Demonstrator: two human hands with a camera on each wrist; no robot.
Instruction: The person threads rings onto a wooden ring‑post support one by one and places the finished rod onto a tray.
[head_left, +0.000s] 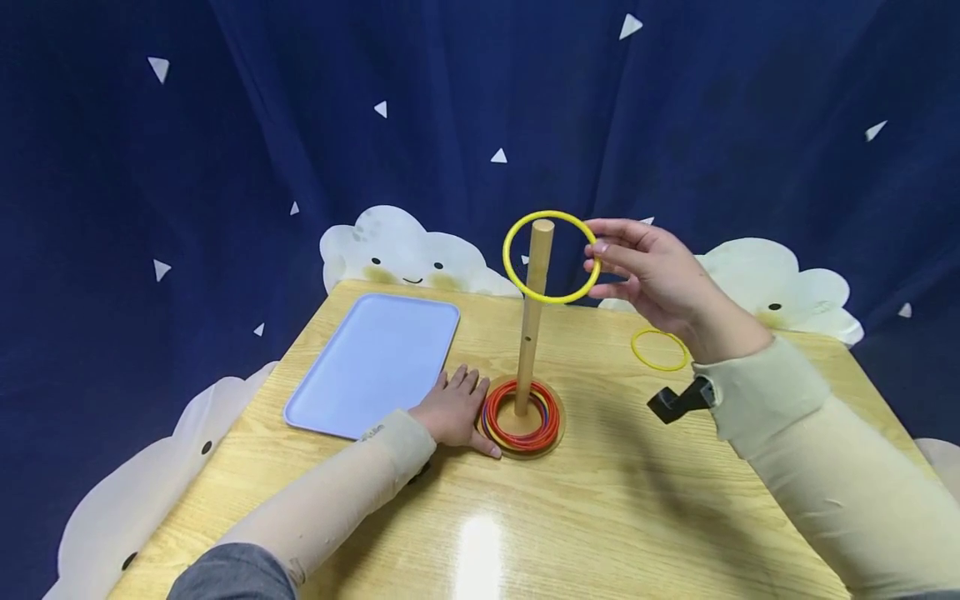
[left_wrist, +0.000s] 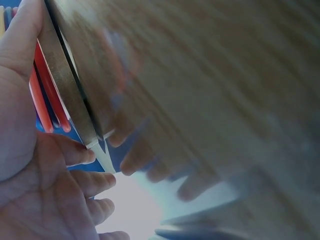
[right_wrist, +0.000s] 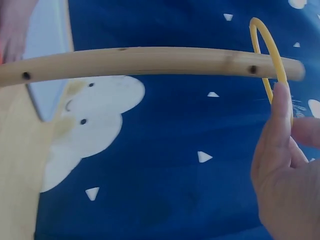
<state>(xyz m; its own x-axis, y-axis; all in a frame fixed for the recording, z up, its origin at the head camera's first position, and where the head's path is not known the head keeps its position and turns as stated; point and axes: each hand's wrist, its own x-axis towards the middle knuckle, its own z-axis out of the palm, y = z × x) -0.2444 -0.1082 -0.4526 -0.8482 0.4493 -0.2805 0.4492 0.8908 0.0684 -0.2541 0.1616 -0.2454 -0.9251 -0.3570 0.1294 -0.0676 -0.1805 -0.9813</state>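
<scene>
My right hand [head_left: 660, 271] pinches a thin yellow ring [head_left: 513, 279] between thumb and fingers. In the right wrist view the ring encircles the upper end of an upright wooden post [right_wrist: 165, 62]. The post rises from a round wooden base [head_left: 558, 433]. Red rings [head_left: 551, 429], with some yellow and blue ones among them, lie stacked around its foot. Down at the left side of the base, my left hand [head_left: 450, 412] lies with fingers extended and thumb along the base's front edge. The left wrist view shows its fingertips beside the rim of the base.
On the table's left lies a pale blue tray [head_left: 375, 358], close by the left hand. Another yellow ring [head_left: 660, 367] rests on the wooden table [head_left: 585, 517], below the right wrist. Behind the table hangs a dark blue curtain [head_left: 450, 100] with white clouds and triangles.
</scene>
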